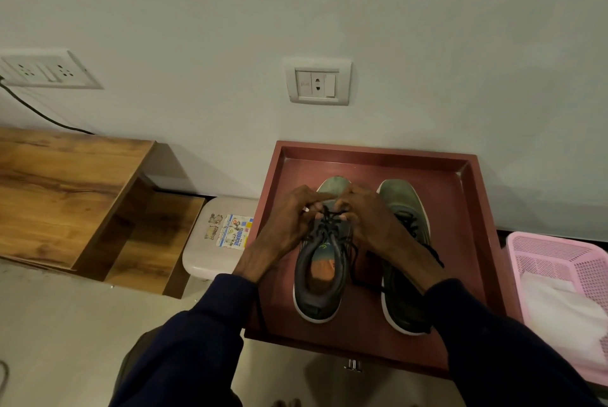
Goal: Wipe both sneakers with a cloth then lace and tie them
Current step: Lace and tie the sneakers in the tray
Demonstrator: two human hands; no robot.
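Left hand (287, 225) and right hand (373, 225) pinch the black lace (329, 216) atop the grey sneaker (316, 298) nearer the tray's (378, 152) left edge; the other sneaker (403, 206) stands beside.

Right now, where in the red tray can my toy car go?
Bare tray floor: behind the toes by the back wall, and right of the right sneaker. Crowded: left hand and right hand pinch the lace over the left sneaker.

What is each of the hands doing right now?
Left hand: pinching the black lace over the left-side sneaker.
Right hand: pinching the same lace from the other side.
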